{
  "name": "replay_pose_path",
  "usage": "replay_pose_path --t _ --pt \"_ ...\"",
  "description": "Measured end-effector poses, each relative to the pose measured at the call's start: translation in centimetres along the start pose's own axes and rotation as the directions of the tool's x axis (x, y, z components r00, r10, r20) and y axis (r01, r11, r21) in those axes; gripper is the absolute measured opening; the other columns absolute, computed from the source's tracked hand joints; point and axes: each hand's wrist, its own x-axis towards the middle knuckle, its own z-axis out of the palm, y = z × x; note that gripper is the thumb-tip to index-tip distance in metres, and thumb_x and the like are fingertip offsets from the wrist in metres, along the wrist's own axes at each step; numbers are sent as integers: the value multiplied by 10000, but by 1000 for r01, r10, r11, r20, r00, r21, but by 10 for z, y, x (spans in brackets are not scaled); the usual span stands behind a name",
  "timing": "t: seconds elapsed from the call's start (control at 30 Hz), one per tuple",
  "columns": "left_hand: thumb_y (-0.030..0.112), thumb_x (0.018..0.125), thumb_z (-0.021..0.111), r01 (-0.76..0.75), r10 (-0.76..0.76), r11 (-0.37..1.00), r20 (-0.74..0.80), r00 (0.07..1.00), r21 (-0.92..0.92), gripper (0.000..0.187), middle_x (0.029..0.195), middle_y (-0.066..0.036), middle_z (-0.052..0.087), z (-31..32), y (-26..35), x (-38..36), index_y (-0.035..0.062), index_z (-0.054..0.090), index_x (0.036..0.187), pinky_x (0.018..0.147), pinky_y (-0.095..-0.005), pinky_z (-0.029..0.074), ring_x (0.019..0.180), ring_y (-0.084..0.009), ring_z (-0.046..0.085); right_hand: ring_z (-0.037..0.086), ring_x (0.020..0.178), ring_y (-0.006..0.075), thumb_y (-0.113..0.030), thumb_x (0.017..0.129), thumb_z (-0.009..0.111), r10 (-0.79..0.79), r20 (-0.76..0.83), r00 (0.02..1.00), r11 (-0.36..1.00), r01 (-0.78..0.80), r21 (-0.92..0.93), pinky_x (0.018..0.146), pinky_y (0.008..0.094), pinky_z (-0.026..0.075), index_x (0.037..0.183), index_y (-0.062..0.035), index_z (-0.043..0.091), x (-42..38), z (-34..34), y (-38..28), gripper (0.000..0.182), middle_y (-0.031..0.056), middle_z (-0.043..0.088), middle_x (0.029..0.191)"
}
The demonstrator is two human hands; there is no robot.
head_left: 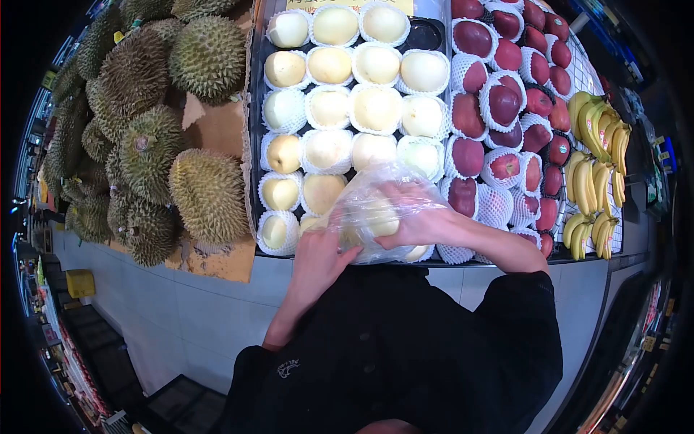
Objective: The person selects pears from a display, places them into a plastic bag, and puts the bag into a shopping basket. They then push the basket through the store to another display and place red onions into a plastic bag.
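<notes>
Left hand (319, 253) and right hand (425, 221) grip one clear plastic bag (354, 199) above the fruit tray (425, 35), fingers partly obscured, and inside we make out pale fruit (384, 218), count unclear.

Your bag (369, 233) is clear and colourless, with whitish glints. Beyond it, your fruit (330, 108) runs from creamy white to pale yellow, in a black tray (425, 33). Right of the bag, your apples (473, 39) are deep red, some in white lattice-patterned nets (495, 205); farther right, yellow bananas (594, 130) lie over a white grid (584, 64). Left of the bag, your durians (208, 58) are green and brown, on tan cardboard (220, 135). Nearer you than the bag, your shirt (405, 354) is black with a white logo (288, 369).
</notes>
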Motion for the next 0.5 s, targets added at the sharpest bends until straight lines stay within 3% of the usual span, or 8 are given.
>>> replay_pose_path --t 0.07,0.13,0.2,0.27,0.3,0.37,0.43,0.5 --pt "220 775 764 26 -27 999 -23 999 -34 630 739 -166 654 6 -2 7 -23 525 1305 674 -452 477 785 -373 645 576 1148 406 -411 667 791 -92 -99 991 978 109 181 985 439 455 1334 10 488 -1 -9 0 845 274 580 1224" --pt "198 761 753 -271 245 951 -176 954 -146 415 793 -165 671 21 -16 25 -7 633 1101 717 -444 477 808 -372 650 579 1160 384 -415 663 790 -159 -100 982 949 180 258 973 434 468 1330 15 494 -2 -32 -12 847 254 580 1240" --pt "193 755 749 -309 270 933 -210 940 -184 346 825 -168 675 12 -3 37 3 646 1026 744 -448 471 819 -368 650 581 1172 361 -418 659 789 -222 -116 968 911 248 330 960 429 480 1326 19 499 6 -43 -8 848 234 580 1257" --pt "188 749 744 -358 303 909 -249 920 -215 279 857 -171 679 12 -3 43 14 659 950 771 -453 465 829 -364 649 582 1188 292 -402 706 794 -300 -165 940 559 313 767 956 426 484 1317 38 493 20 -40 11 811 174 597 1239" --pt "192 752 740 -307 288 948 -182 940 -85 300 866 -166 680 22 -14 45 32 657 991 792 -457 459 850 -353 649 582 1188 292 -402 706 794 -308 -169 936 567 323 758 956 426 484 1317 38 493 20 -39 12 811 174 597 1239" --pt "195 754 736 -265 270 963 -134 954 55 324 875 -162 680 30 -29 44 50 656 1032 813 -462 453 871 -343 649 542 1211 249 -427 730 784 -179 -97 979 -144 71 987 956 408 483 1348 22 458 19 -39 9 830 134 551 1284" --pt "210 755 736 -164 160 985 57 985 60 393 928 -160 675 28 -38 39 50 638 1100 830 -470 458 904 -352 643 556 1160 230 -425 737 768 -199 -169 965 -134 144 980 967 364 468 1354 -3 440 24 -52 9 816 130 553 1251" --pt "227 772 742 -271 270 957 21 963 102 533 1054 -158 648 3 -26 29 21 580 1236 883 -433 472 981 -345 629 551 1152 217 -375 733 777 -188 -391 901 423 434 796 963 348 465 1330 -27 461 29 -66 12 760 120 548 1254"
